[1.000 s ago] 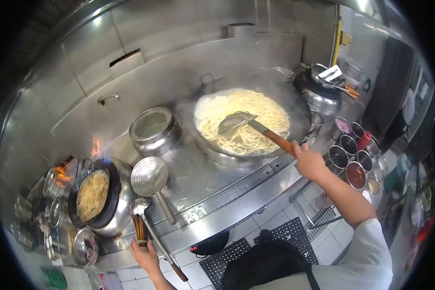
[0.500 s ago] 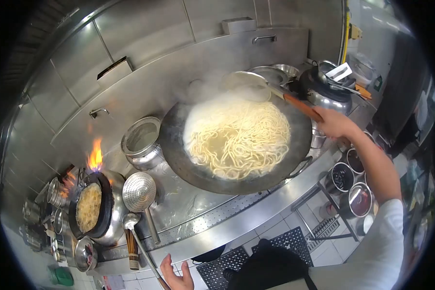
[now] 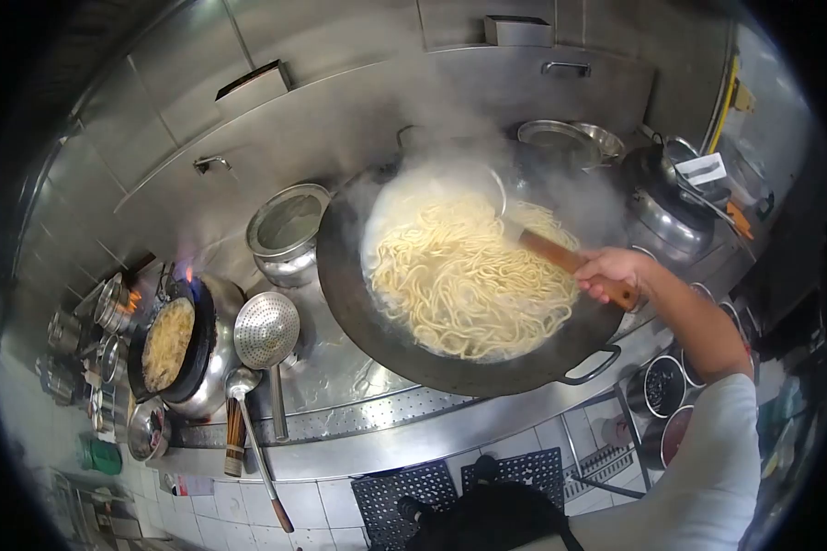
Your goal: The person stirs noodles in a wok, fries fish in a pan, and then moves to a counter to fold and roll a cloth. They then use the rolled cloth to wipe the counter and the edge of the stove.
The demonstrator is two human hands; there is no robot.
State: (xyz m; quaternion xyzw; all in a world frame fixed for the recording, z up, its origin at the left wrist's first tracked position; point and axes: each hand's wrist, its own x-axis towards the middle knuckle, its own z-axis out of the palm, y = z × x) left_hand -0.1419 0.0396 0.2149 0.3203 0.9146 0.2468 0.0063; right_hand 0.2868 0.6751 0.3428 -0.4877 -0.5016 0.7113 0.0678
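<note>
My right hand (image 3: 613, 273) grips the wooden handle of a ladle (image 3: 551, 251) that reaches into a big black wok (image 3: 358, 312). The wok holds pale noodles (image 3: 469, 285) in steaming water, and steam hides the ladle's bowl. My left hand is out of view.
A steel pot (image 3: 288, 234) stands left of the wok. Further left, a smaller wok of noodles (image 3: 167, 346) sits over a flame. A perforated skimmer (image 3: 266, 332) and another ladle (image 3: 248, 413) lie on the steel counter. Kettles (image 3: 666, 216) stand at right, sauce bowls (image 3: 660, 386) below them.
My right hand brought the ladle from the wok's far rim down into the noodles. My left hand dropped out of view at the bottom. The camera shifted.
</note>
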